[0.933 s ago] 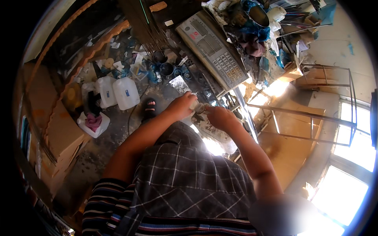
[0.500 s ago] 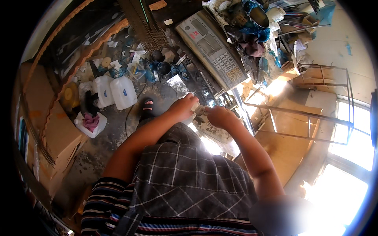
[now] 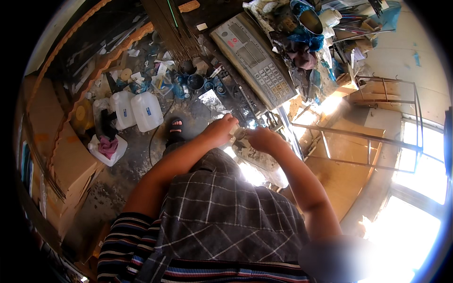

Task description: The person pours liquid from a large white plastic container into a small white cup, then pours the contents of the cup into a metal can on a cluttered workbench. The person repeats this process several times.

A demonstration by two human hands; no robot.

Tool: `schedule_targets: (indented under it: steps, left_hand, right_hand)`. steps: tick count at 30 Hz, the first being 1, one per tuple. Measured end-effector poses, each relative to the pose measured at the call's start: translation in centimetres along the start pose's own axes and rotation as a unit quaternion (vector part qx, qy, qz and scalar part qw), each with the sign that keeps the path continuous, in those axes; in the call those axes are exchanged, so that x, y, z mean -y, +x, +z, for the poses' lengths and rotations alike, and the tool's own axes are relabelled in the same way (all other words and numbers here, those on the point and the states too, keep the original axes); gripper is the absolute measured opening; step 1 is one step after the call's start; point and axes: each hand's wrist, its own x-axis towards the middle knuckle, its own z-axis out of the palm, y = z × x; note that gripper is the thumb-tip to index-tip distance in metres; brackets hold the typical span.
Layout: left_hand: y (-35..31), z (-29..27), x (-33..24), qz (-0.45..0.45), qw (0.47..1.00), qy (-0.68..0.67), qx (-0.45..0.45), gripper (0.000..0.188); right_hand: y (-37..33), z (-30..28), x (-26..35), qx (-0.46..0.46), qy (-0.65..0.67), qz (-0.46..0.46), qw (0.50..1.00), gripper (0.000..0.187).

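Observation:
In front of my lap, the fingers of my left hand [image 3: 222,130] are closed at the left end of a small pale, greyish piece [image 3: 239,134]. Its kind is too small and blurred to make out. Close by on the right, my right hand [image 3: 264,140] pinches the piece's other end, fingers curled in. Beneath my right hand is a worn, stained pale surface [image 3: 252,153], partly lit by glaring sunlight. My checked dark apron [image 3: 226,207] covers my lap.
Beyond my hands lies a grey scale [image 3: 257,61] with a keypad. White plastic jugs [image 3: 147,112] stand on the littered floor at left, near a cardboard box [image 3: 56,137]. A rusty metal frame [image 3: 358,134] juts out at right. Rags and a can [image 3: 310,21] crowd the far right.
Hardly anything differs. Both hands keep the small piece between them in almost the same place, and the view has shifted very slightly.

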Motion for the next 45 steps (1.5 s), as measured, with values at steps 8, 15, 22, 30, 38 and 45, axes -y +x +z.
schedule_targets:
  steps: [8,15,22,30,38,45]
  left_hand:
    - [0.1,0.2,0.3,0.007,1.0,-0.005,-0.005,0.048]
    - [0.2,0.0,0.0,0.001,1.0,-0.008,-0.004,0.048]
    - [0.2,-0.1,-0.1,-0.012,1.0,-0.001,-0.006,0.049]
    - [0.3,0.5,0.2,0.0,1.0,-0.012,-0.015,0.047]
    - [0.4,1.0,0.5,0.004,0.999,-0.016,-0.029,0.045]
    - [0.4,-0.2,-0.6,-0.044,0.996,-0.072,-0.043,0.043]
  right_hand:
    - [1.5,2.2,-1.6,-0.017,-0.019,-0.042,0.999,0.034]
    - [0.7,0.8,-0.6,-0.019,0.031,0.011,0.999,0.034]
    - [0.2,0.1,-0.2,-0.018,0.052,0.011,0.998,0.036]
    - [2.9,3.9,-2.8,-0.019,0.019,-0.019,0.999,0.038]
    - [0.2,1.8,-1.0,-0.061,0.037,-0.028,0.997,0.022]
    - [-4.1,0.1,-0.2,-0.112,0.135,0.018,0.984,0.033]
